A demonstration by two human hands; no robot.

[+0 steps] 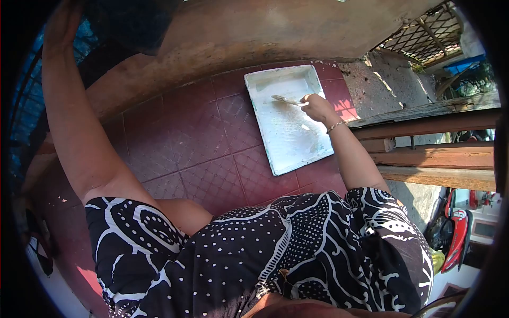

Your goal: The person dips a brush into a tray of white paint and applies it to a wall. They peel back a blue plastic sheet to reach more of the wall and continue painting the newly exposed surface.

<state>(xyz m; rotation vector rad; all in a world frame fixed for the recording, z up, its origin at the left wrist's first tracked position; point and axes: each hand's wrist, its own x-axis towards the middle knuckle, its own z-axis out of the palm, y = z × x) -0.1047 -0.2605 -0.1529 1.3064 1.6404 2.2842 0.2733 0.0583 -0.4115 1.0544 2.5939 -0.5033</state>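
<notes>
My right hand [318, 108] is closed round the handle of a paint brush [285, 100], whose head is over the white paint tray [297, 143]. The tray lies on the red tiled floor and has white paint smeared over its inside. My left hand [62, 24] is raised at the upper left, beside a dark and blue area; its fingers are cut off by the dark frame edge, so what they hold or touch is hidden.
A worn plaster wall [222, 40] runs behind the tray. Wooden beams [435, 132] stand to the right, with a metal lattice [424, 32] above them. A red and black object [458, 238], perhaps part of a motorbike, is at the lower right.
</notes>
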